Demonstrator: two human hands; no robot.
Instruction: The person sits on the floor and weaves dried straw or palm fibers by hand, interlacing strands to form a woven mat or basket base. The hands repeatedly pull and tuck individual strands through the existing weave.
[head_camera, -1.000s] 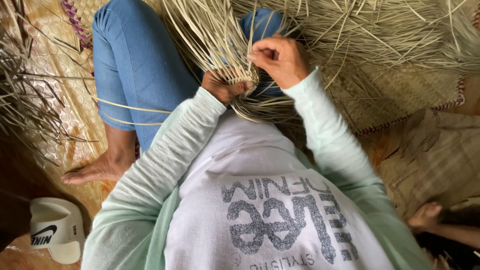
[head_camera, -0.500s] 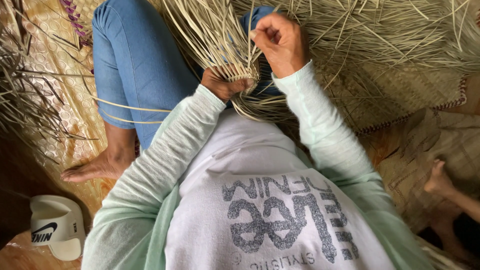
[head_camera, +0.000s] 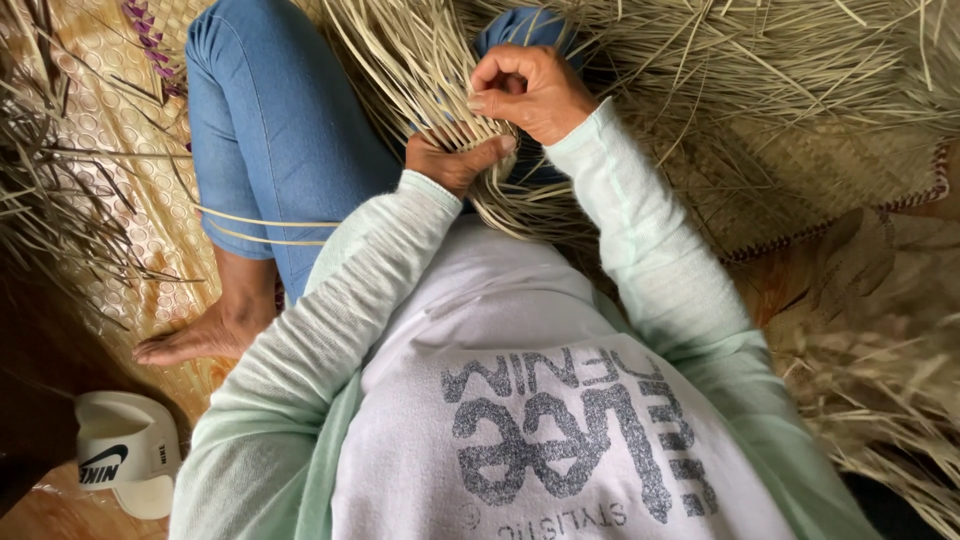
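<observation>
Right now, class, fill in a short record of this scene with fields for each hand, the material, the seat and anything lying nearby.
left hand: the left hand grips a bunch of straw strips at its lower end
right hand: the right hand pinches strips just above the left, fingers curled
material: long pale strips fanning upward over the lap
legs: blue jeans, bare foot
seat: woven mat under the person
nearby: a white slipper at lower left

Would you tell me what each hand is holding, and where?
Left hand clamps the bundle of straw strips near its woven base; right hand pinches a few strips just above.
</observation>
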